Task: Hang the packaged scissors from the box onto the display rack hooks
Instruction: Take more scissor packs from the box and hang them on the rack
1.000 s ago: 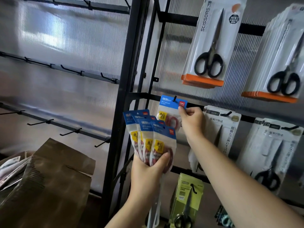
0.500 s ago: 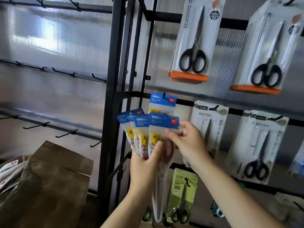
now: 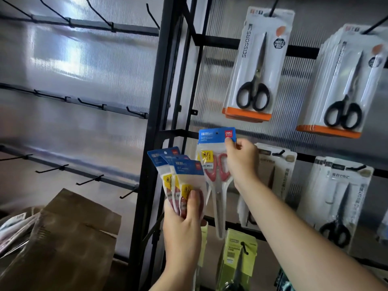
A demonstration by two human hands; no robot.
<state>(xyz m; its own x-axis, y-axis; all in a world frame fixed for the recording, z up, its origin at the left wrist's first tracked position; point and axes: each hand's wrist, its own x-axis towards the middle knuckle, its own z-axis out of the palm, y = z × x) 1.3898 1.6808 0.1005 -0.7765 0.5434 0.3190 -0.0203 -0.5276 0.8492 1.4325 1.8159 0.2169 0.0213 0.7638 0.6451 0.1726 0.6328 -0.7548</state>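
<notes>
Scissors pack [image 3: 214,135] held at the rack's [image 3: 165,101] middle rail, right hand [image 3: 241,158] pinching its blue header. This looks like the hanging step. Next, the header hole must meet the hook tip and slide on. Clear pouch, red handles, blades down. Left hand [image 3: 184,221] grips three spare packs [image 3: 180,173], fanned.

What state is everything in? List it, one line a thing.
Right hand: pinches the header of one red-handled scissors pack, held up at the rack bar; hooked or not, cannot tell.
Left hand: grips a fan of three packs.
Cardboard box: flaps open.
Left rack hooks: bare.
Black-handled scissors packs: hanging on hooks.
</notes>
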